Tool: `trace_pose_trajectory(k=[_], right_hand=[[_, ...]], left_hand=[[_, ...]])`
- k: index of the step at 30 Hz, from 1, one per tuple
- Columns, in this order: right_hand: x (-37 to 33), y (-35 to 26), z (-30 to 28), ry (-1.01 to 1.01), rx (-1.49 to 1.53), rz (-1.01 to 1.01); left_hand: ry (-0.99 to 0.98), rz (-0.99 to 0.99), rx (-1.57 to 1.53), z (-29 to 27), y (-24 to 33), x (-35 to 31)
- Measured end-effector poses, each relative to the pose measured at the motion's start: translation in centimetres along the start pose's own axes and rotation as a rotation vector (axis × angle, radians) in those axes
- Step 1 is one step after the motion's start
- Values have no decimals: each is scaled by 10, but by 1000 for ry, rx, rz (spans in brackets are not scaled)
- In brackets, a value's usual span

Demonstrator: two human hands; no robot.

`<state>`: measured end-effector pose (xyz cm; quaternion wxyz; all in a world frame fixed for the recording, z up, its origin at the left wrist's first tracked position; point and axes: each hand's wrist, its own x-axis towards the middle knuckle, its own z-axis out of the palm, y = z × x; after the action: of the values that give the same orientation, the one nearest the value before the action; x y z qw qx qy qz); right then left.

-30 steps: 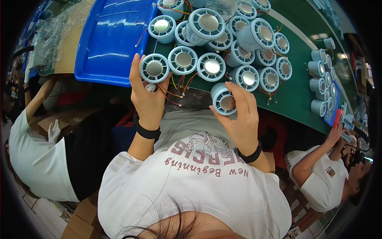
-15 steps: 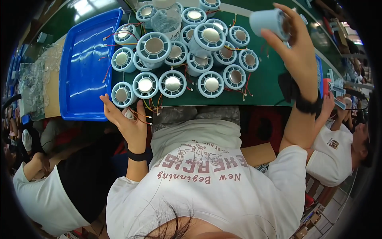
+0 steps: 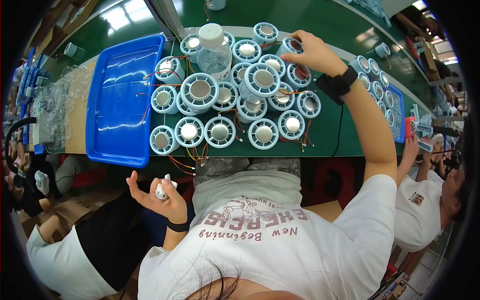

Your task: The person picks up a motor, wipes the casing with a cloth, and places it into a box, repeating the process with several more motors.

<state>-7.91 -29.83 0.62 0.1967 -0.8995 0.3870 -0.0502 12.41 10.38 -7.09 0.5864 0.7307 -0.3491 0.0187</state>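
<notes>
My right hand (image 3: 316, 54) is at the back right of a cluster of light-blue round housings, its fingers and thumb gripping one light-blue housing (image 3: 287, 47). That housing stands among the others. Each has a spoked ring and a silver disc on top, like the housing (image 3: 263, 134) at the front; thin coloured wires (image 3: 199, 156) trail from several. Two housings sit raised on top of the rest. My left hand (image 3: 167, 202) is off the table's front edge, palm up, holding a small white item (image 3: 163, 189) against the palm with some fingers curled; its kind is unclear.
An empty-looking blue tray (image 3: 122, 100) lies left of the cluster. A clear bottle (image 3: 212, 55) with a white cap stands among the housings. At right, a blue tray (image 3: 396, 112) is next to more housings (image 3: 374, 66). A co-worker's hand (image 3: 410, 146) is beyond it.
My right hand has brought the light-blue housing from the right down to the back of the cluster. My left hand has drawn back from the table edge, and the white item shows more plainly.
</notes>
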Motion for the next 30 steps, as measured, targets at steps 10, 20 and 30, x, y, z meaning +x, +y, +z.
trace_pose_trajectory(k=[10, 20, 30], right_hand=[[-21, 19, -44, 29, 97, 60], [56, 38, -114, 142, -269, -235], [213, 5, -14, -11, -400, -393]], left_hand=[[12, 94, -497, 17, 1, 6], [-1360, -87, -969, 49, 19, 32], [-1314, -191, -1108, 56, 38, 40]])
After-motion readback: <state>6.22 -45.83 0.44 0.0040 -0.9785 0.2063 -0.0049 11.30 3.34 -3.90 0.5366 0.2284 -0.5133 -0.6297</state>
